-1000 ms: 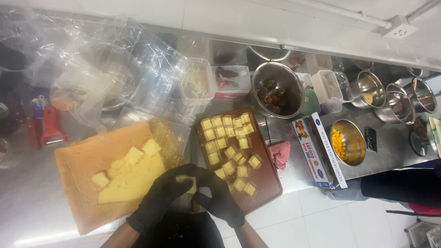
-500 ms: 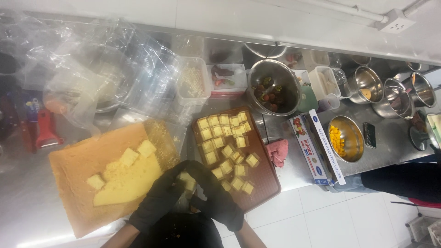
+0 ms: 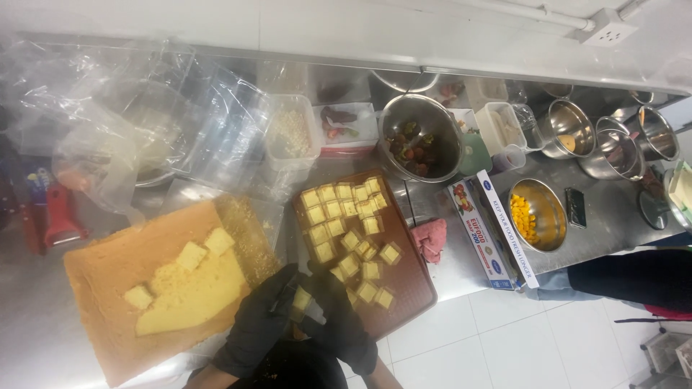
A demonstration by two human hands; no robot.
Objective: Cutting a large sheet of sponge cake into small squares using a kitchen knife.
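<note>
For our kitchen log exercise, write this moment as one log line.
left hand: gloved, on cake cube | right hand: gloved, same cube | tray: cut cubes | sponge sheet: partly cut

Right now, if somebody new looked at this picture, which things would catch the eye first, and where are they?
First come the two black-gloved hands at the bottom centre, the left hand and the right hand, holding a small yellow cake cube between them. Just above them lies a brown board covered with many similar cubes. To its left sits a large sheet of yellow sponge cake on brown paper, partly cut away.
</note>
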